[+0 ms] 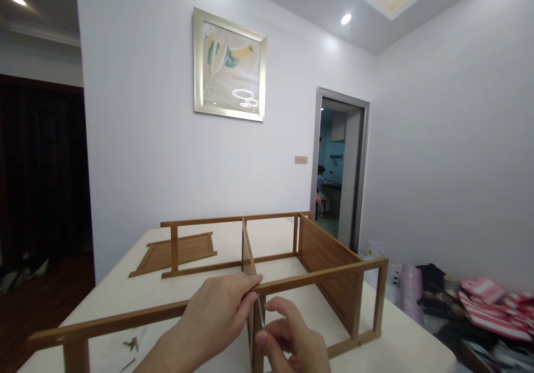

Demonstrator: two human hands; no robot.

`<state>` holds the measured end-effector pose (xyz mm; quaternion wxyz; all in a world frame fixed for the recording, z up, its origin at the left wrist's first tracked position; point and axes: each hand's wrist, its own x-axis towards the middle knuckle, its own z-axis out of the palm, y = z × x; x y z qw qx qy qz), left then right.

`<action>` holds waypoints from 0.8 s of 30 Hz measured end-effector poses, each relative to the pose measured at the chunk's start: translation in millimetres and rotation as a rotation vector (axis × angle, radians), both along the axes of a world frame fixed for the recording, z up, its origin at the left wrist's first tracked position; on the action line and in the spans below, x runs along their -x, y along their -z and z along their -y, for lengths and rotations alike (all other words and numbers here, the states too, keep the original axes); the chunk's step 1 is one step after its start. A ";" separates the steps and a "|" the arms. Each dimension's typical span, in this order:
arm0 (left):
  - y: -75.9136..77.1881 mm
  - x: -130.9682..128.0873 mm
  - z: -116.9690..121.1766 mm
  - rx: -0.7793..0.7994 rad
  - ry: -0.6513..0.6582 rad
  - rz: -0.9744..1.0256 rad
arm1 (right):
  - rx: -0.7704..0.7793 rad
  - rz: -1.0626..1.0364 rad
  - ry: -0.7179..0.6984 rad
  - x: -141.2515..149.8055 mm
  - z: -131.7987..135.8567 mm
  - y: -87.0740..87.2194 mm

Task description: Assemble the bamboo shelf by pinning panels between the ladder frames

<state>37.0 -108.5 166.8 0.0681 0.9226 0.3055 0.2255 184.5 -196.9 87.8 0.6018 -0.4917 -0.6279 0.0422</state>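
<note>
A half-built bamboo shelf frame (325, 273) lies on a white table (137, 289). My left hand (219, 309) grips the frame's near rail where the middle divider panel (247, 253) meets it, fingers closed over the wood. My right hand (287, 334) sits just below that joint, pinching a small metal hex key (260, 312) whose tip points up at the rail. A solid side panel (329, 262) stands at the frame's right end.
A loose bamboo panel (177, 253) lies flat at the table's far left. Several screws (131, 344) lie near the front left edge. Striped pink bags and clutter (488, 303) sit to the right. An open doorway (334, 173) shows a person in another room.
</note>
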 end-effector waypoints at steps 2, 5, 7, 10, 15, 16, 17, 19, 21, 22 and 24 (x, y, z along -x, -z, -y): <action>-0.5 -0.1 0.2 0.003 0.003 -0.005 | 0.050 0.064 -0.090 -3.1 2.8 -9.7; -2.1 -0.2 1.2 0.004 0.003 -0.003 | 0.063 0.208 -0.160 -10.4 6.6 -19.9; -2.9 -0.2 1.5 0.006 0.006 0.001 | 0.040 0.259 -0.162 -15.1 7.9 -19.3; -3.5 0.2 1.0 0.007 0.016 0.001 | -0.011 0.326 -0.135 -21.3 6.9 -12.2; -4.7 0.9 0.3 0.013 0.015 -0.017 | -0.143 0.477 -0.249 -28.5 -0.6 -12.8; -4.9 0.8 0.4 0.015 0.015 -0.021 | -0.196 0.497 -0.250 -28.4 -2.2 -14.6; -5.0 0.7 0.7 0.017 0.015 -0.023 | -0.256 0.509 -0.223 -27.5 -3.6 -16.2; -4.8 0.6 1.2 0.012 0.012 -0.022 | -0.349 0.520 -0.114 -23.3 -5.5 -18.2; -4.0 0.7 1.8 0.006 0.010 -0.023 | -0.388 0.515 0.018 -16.7 -5.5 -19.5; -3.6 0.9 2.1 0.005 0.010 -0.022 | -0.399 0.508 0.062 -13.0 -4.9 -20.3; -3.1 1.3 2.6 0.003 0.013 -0.014 | -0.382 0.455 0.103 -6.5 -2.9 -22.7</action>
